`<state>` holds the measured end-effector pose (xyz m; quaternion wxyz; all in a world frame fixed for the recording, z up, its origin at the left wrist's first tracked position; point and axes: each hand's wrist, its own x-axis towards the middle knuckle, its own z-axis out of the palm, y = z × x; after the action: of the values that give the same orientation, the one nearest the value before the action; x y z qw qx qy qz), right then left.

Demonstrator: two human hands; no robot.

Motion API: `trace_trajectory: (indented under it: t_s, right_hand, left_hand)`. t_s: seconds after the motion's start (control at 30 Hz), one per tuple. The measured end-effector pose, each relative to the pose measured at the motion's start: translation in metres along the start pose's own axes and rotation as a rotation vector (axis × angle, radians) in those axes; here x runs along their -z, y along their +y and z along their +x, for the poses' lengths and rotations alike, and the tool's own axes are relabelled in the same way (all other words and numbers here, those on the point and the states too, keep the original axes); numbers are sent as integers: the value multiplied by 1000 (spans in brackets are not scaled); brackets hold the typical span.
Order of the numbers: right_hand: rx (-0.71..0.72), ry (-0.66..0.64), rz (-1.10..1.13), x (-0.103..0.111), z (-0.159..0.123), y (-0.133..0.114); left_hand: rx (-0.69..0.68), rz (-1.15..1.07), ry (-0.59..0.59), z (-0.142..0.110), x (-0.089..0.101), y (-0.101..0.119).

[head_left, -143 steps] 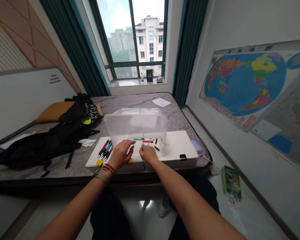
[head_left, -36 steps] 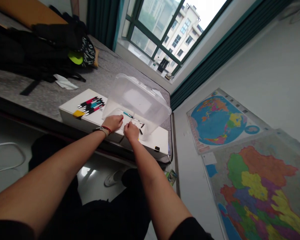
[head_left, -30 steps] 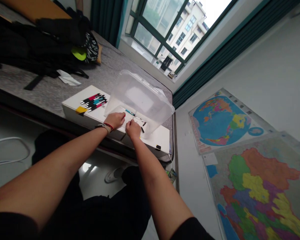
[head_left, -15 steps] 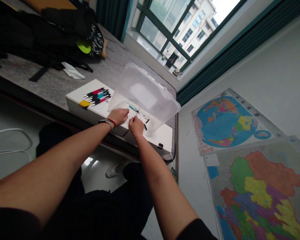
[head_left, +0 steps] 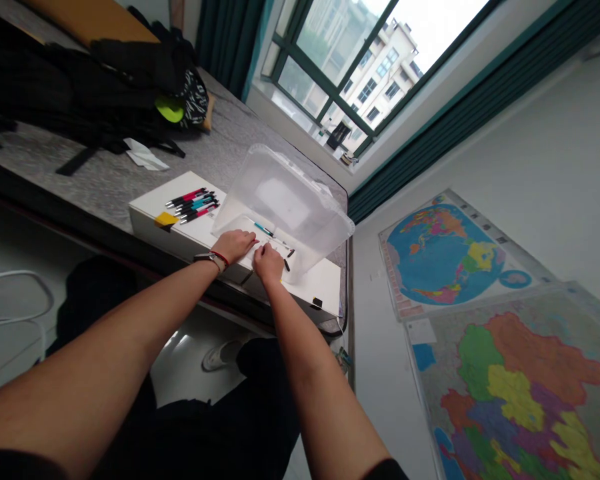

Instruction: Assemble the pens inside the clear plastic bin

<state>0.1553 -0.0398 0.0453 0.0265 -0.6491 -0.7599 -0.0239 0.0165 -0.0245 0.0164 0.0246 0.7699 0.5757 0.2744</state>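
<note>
A clear plastic bin [head_left: 290, 200] lies tipped on its side on a white board [head_left: 325, 280] at the bed's edge. Inside its mouth lie a teal pen [head_left: 263, 229] and a small black piece [head_left: 287, 265]. My left hand [head_left: 235, 244] rests at the bin's near lip, fingers curled. Close beside it my right hand [head_left: 269, 262] is pinched on something small that I cannot make out. A bundle of red, teal and black pens [head_left: 194, 203] lies on the board to the left, with a yellow block [head_left: 165, 219] in front of it.
A black backpack and clothes [head_left: 80, 87] lie on the grey mattress [head_left: 105, 180] at the left, with crumpled white paper [head_left: 143, 157] nearby. A window [head_left: 350, 60] is behind. Maps [head_left: 450, 253] hang on the right wall. A white cable [head_left: 15, 300] lies on the floor.
Since the oldest frame my head has tilted strongly, so the scene appears rotated. My hands have stayed at the bin's mouth, with the fingers shifting only slightly.
</note>
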Motion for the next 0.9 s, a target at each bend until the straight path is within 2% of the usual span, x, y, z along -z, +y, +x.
trace_trajectory:
  t_s: [0.23,0.33,0.4,0.5,0.57,0.6,0.63,0.67,0.7,0.73,0.8,0.83,0.9]
  right_hand:
    - [63,27,-21,1,1,-2]
    - [75,16,-44,1,2,-4]
    - [81,2,-71,1,4,-3]
    - [126,-70,-111,9,17,-1]
    - [204,-196,-119,22,33,2]
    - [261,-306,-117,32,44,4]
    - [290,-470,-119,44,55,6]
    - [278,-635,-116,56,66,9]
    - [253,-715,-112,69,76,13]
    - [234,-718,-109,82,86,16]
    - [253,-582,-177,103,101,23]
    - [276,-510,-224,110,106,26]
    - [299,-451,-332,119,111,30]
  left_hand:
    - [-22,-21,31,1,-1,-4]
    - [-37,-9,96,2,-1,-4]
    - [-40,-1,143,2,1,-4]
    - [-53,10,147,2,4,-5]
    - [-57,17,132,3,5,-5]
    - [-53,17,130,2,6,-4]
    - [-49,12,130,2,7,-4]
    - [-44,3,132,2,7,-3]
    - [-40,-10,136,2,7,-3]
    - [-35,-23,143,2,7,-2]
    - [-30,-41,158,1,7,-2]
    - [-30,-41,165,1,7,-2]
    - [-35,-26,176,2,6,-3]
